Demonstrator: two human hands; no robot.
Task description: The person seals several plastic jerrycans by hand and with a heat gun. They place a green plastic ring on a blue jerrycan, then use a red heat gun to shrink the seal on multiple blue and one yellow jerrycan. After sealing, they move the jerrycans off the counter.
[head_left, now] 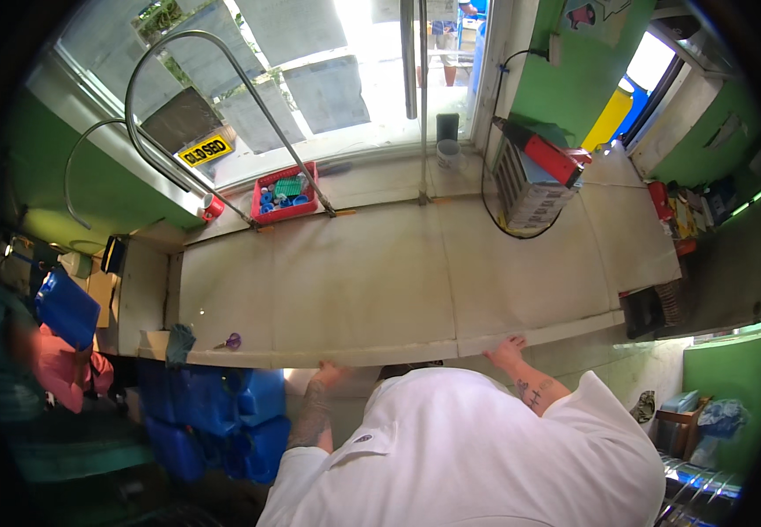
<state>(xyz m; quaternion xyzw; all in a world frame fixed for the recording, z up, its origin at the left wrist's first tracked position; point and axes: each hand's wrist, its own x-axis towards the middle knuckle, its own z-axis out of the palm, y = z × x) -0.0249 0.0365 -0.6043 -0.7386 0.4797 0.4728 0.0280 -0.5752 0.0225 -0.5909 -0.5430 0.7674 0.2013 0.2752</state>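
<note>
Your white-shirted torso fills the foreground. Both hands rest on the near edge of the pale counter [398,272], which runs left to right: left hand [332,372] and right hand [507,351], fingers loose, gripping nothing. Purple scissors [231,341] lie well left, nearer your left hand.

Wide pale worktop [380,281] mostly open mid-span; red plastic crate [285,193] and bent steel tubes [249,97] crowd its far-left edge, scissors [231,342] near-left.
</note>
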